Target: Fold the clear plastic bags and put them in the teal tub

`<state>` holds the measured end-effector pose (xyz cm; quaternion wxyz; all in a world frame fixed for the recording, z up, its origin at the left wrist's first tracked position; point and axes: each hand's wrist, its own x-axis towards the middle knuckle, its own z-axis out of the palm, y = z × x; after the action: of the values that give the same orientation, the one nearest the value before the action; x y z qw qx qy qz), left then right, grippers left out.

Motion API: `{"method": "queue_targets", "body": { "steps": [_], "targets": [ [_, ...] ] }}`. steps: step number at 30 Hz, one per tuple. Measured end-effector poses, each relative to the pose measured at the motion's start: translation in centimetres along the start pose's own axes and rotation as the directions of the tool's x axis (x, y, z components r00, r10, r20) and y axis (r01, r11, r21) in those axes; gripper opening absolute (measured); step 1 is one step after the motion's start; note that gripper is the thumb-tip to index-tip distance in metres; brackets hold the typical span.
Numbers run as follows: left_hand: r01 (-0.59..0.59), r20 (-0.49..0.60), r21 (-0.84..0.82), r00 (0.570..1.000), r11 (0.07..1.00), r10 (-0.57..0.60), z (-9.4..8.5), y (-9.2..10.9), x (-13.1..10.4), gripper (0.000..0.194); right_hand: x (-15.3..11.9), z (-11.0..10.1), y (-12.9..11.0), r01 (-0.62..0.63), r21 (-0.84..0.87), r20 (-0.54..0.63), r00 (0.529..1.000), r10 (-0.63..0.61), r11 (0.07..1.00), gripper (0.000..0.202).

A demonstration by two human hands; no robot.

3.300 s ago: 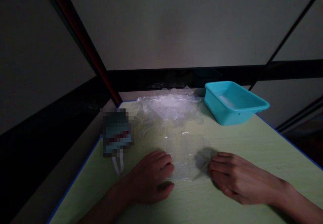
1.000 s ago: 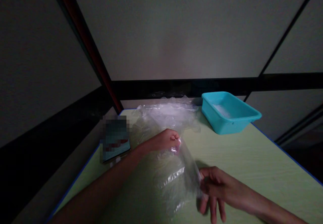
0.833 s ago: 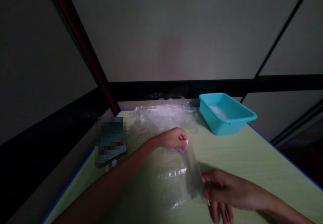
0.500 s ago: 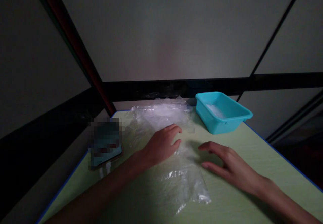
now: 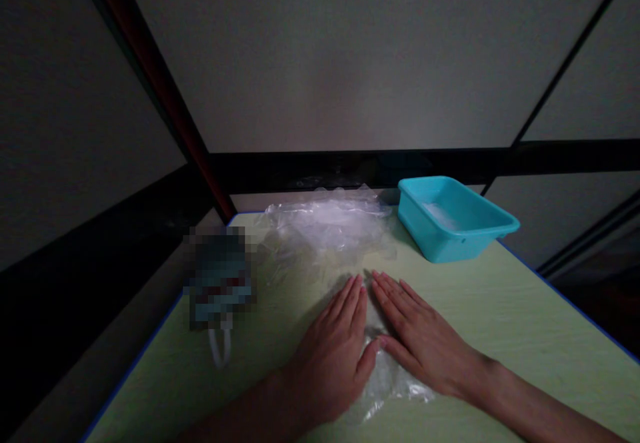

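Note:
A clear plastic bag (image 5: 395, 380) lies on the table directly under both hands, its wrinkled near end showing below them. My left hand (image 5: 337, 350) rests flat on the bag with fingers stretched forward. Beside it, my right hand (image 5: 425, 336) also lies flat, its fingers angled toward the left ones. The two thumbs meet or nearly meet over the plastic. Most of the bag's far part is hidden beneath the palms and fingers. Beyond the fingertips lies a heap of more clear plastic bags (image 5: 333, 223).
A turquoise plastic basin (image 5: 453, 246) with something whitish inside stands at the back right of the pale green table (image 5: 525, 336). On the left is a blurred-out device (image 5: 220, 280) with a white cable loop (image 5: 220, 350). A cabinet wall (image 5: 350, 63) rises behind the table.
Both hands have come down flat onto the near bag and closer together. My left hand has drawn back toward me; the right has moved left. The view has shifted slightly.

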<state>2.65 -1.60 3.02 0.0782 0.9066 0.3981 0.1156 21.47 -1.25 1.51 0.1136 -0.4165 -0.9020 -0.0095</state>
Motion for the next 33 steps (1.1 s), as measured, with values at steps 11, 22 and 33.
{"method": "queue_targets", "body": {
  "steps": [11,22,33],
  "targets": [
    [-0.066,0.076,0.05,0.995,0.997,0.062,1.2,-1.0,0.7,0.068,-0.3,0.4,-0.1,-0.021,-0.025,0.013,1.0,0.022,0.999,0.06],
    [0.036,0.034,-0.102,0.999,0.994,-0.032,0.7,-3.6,-1.9,0.065,-0.2,0.2,-0.1,-0.053,0.03,0.061,0.997,0.051,0.998,0.061],
    [0.109,-0.036,-0.919,0.933,0.379,-0.357,-1.0,-3.8,-1.8,0.034,-2.1,-4.2,1.7,0.33,0.151,0.017,0.942,-0.336,0.932,0.031]
  ]
}}
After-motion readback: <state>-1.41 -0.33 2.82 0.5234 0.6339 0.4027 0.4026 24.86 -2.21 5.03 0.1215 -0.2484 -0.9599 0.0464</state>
